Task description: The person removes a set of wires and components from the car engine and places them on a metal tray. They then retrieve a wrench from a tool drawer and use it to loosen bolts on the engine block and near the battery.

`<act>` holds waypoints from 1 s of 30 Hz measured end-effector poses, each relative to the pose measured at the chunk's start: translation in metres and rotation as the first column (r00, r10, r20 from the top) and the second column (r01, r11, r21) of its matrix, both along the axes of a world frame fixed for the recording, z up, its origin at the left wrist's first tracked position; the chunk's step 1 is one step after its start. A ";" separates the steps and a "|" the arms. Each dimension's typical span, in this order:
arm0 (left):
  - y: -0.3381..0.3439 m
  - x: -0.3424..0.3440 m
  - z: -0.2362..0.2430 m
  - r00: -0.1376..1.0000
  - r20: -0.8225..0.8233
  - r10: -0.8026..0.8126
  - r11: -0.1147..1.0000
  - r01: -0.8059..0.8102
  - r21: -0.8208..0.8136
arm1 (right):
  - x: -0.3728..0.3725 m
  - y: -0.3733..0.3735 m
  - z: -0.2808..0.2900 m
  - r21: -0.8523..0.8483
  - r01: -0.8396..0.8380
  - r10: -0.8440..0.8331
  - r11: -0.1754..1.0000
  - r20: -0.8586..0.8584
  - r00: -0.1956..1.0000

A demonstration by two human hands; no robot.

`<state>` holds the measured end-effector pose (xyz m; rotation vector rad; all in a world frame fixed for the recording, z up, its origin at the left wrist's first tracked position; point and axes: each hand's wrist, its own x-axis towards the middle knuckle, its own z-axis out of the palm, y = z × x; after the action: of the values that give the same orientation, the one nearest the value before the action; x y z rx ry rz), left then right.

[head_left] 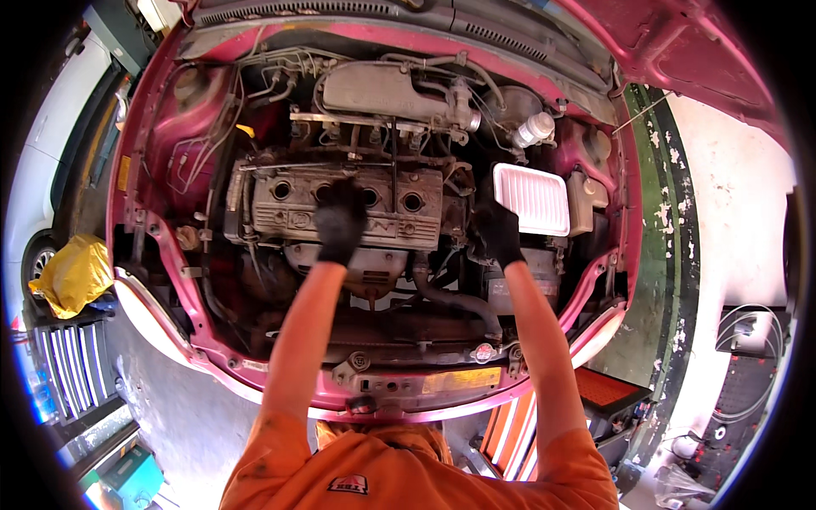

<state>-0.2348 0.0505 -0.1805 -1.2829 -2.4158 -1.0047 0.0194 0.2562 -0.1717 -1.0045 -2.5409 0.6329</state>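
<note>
Both my hands wear dark gloves, inside a pink car's engine bay. My left hand (340,219) is over the grimy valve cover (412,228), among its round holes; its dark fingers are blurred and their grip is hidden. My right hand (495,228) is curled low at the right end of the engine, beside a white pleated air filter (530,197); what it holds, if anything, is hidden. A long thin dark bar (393,153) stands across the cover's upper part. The intake manifold (370,89) lies above the cover.
The raised hood (697,59) is at upper right. A radiator cap (484,352) sits at the front. Drawer cabinets (72,361), a yellow cloth (72,276) and a white car (55,127) are left. An orange cabinet (501,429) is below; a dark panel with cables (744,391) is right.
</note>
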 end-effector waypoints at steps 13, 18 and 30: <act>0.009 -0.036 -0.016 0.985 -0.137 0.106 0.978 -0.128 -0.167 | -0.045 0.024 -0.005 -0.040 -0.247 0.241 0.968 0.412 0.878; 0.012 -0.034 -0.012 0.984 -0.140 0.112 0.975 -0.136 -0.177 | -0.045 0.027 -0.017 0.121 -0.133 0.087 0.984 0.329 0.940; 0.012 -0.036 -0.017 0.985 -0.111 0.135 0.970 -0.154 -0.188 | -0.045 0.039 -0.024 0.158 -0.285 0.219 0.945 0.337 0.915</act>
<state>-0.2704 0.0620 -0.1977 -1.1635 -2.5404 -0.6637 -0.0252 0.2954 -0.1958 -0.7602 -2.9775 0.2787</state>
